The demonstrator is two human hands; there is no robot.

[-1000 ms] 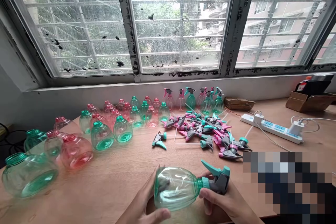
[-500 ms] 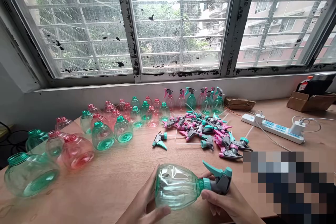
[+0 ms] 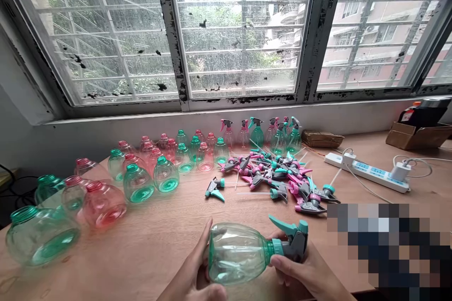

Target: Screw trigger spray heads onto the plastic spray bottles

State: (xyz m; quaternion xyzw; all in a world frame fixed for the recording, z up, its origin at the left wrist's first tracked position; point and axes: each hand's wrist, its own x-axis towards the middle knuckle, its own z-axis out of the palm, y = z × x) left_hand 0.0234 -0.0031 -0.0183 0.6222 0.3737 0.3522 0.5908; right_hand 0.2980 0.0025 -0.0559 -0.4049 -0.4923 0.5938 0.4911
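Observation:
A clear green spray bottle [image 3: 237,253] lies sideways between my two hands above the front of the table. Its grey and teal spray head [image 3: 295,242] points right and is fitted on the neck. My left hand [image 3: 199,273] is wrapped round the base end, with some fingers hidden behind the bottle. My right hand [image 3: 300,265] grips the teal collar at the neck between thumb and fingers. Just beyond the bottle, a loose teal and grey spray head [image 3: 214,189] lies on the wood, beside a heap of pink, teal and grey spray heads [image 3: 268,171].
Open green and red bottles [image 3: 138,183] stand in rows at left. Several bottles with spray heads [image 3: 257,134] stand against the windowsill wall. A white power strip [image 3: 367,171], a flat brown package [image 3: 322,139] and a cardboard box [image 3: 418,136] are at right. A pixelated patch covers the lower right.
The spray bottle has shifted very slightly, its spray head a little to the left. My left thumb has moved lower and left along the base. Both hands keep hold of it.

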